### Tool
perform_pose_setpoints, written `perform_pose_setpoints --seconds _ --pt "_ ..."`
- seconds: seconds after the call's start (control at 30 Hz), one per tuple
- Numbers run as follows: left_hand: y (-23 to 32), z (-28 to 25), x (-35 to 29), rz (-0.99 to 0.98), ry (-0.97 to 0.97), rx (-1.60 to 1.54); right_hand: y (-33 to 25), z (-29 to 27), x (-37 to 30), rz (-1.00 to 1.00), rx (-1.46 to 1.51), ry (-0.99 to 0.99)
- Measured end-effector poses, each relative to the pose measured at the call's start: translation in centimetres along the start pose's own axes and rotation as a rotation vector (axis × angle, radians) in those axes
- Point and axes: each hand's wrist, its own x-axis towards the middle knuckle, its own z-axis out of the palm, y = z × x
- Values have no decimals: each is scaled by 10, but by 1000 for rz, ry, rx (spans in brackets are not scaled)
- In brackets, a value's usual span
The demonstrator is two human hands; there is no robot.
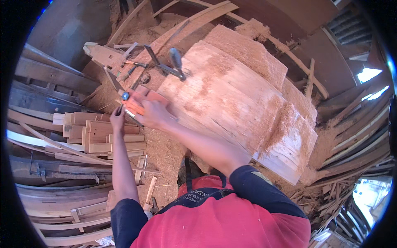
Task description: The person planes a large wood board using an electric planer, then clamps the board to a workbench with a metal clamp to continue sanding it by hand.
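Observation:
My right hand (153,113) is closed round an orange-handled tool (135,106) near the left end of the wooden workbench top. Its kind is hard to make out, and part of it is hidden under my fingers. To its left, my left hand (118,118) is pinched at a thin dark piece whose kind is too small to tell. A small blue part (125,96) shows just beyond both hands. Further off, a metal clamp with a dark grey handle (175,58) stands at the edge of the wide pale boards (231,97).
Wood shavings (281,120) lie over the boards and floor. Cut wood blocks (101,132) are stacked left of my left forearm. Several hand tools (135,66) lie past the clamp. Long curved planks (58,198) line the left, and more timber (359,136) leans at the right.

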Motion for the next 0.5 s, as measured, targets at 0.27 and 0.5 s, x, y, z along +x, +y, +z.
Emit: perform_pose_setpoints --seconds 0.27,0.5 --pt "5 49 -107 30 -159 164 28 -55 -117 41 18 -31" --pt "40 166 -356 -52 -403 149 91 -142 -357 145 -152 42"
